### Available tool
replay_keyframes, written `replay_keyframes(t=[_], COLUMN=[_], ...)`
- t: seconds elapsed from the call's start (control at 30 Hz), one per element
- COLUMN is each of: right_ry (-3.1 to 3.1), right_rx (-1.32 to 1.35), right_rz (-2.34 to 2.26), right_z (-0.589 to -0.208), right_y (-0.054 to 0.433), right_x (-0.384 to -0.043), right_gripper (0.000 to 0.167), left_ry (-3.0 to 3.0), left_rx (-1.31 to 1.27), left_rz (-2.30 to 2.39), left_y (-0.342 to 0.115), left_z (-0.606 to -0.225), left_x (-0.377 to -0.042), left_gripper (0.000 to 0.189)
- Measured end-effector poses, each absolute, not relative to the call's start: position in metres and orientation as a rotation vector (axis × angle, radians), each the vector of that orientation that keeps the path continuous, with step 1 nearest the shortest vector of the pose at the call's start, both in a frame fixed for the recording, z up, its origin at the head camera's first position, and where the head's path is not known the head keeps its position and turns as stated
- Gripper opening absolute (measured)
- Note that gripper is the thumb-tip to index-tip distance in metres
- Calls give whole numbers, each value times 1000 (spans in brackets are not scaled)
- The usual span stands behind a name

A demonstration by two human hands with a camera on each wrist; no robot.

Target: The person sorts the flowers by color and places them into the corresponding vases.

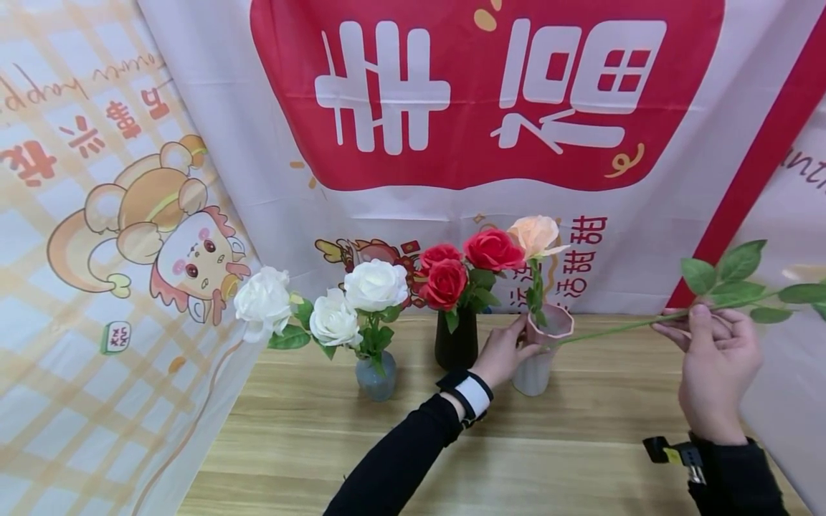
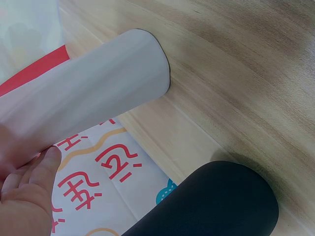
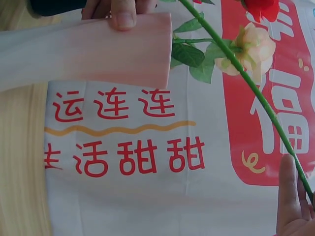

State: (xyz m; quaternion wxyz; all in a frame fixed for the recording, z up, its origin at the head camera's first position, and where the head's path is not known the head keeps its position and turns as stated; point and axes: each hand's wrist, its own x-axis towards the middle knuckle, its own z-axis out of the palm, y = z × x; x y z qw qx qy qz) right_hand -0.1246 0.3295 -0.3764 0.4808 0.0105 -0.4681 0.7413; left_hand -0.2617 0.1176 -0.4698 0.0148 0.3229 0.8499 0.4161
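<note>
My left hand (image 1: pixel 502 358) grips a pale pink-and-white vase (image 1: pixel 532 374) just below its rim, thumb on the near side. One peach rose (image 1: pixel 535 236) stands in that vase, its leaves above the mouth. Off to the right, my right hand (image 1: pixel 718 362) pinches a long green flower stem (image 1: pixel 613 332) between thumb and fingers. The stem lies nearly level, its cut end overlapping the vase's rim in the head view. Leaves (image 1: pixel 742 276) spread beyond the hand, and the bloom is out of frame. In the right wrist view the stem (image 3: pixel 246 78) crosses in front of the peach rose.
Left of the pink vase stands a black vase (image 1: pixel 454 347) with red roses (image 1: pixel 493 249). Further left, a blue-grey glass vase (image 1: pixel 376 378) holds white roses (image 1: pixel 376 284) that lean out leftward. Printed cloth (image 1: pixel 387 208) hangs behind the wooden table (image 1: pixel 290 444).
</note>
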Motion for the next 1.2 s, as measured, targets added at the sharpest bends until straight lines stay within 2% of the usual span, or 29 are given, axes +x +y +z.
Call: replay_keyframes(t=[0.33, 0.83, 1.2], right_ry=[-1000, -1125, -1422], right_rx=[8, 42, 128], right_rz=[1741, 1738, 1711], right_z=[-377, -390, -396], right_y=[336, 318, 301], right_x=[-136, -146, -159], right_gripper=[33, 18, 23], left_ry=[2620, 2690, 2691], left_rx=[997, 1021, 1029], left_rz=[1325, 1249, 1279], left_y=[120, 120, 120], left_z=[-472, -469, -474], left_x=[-263, -262, -264], left_gripper=[63, 59, 60])
